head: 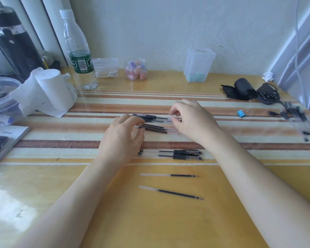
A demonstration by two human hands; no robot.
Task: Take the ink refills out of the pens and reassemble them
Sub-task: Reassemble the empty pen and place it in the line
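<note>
At the left edge a booklet [11, 138] reads "Office"; the green label on the water bottle [80, 51] at upper left is too blurred to read. A tissue roll [50, 90] lies left, a blue binder clip [241, 113] right. At mid-frame on the table [168, 221], the right hand [191, 120] pinches a clear pen barrel from the cluster of pens [156, 125]; the left hand [122, 138], fingers loosely curled, touches their ends. Two assembled pens [183, 154] and two loose refills [170, 183] lie below.
</note>
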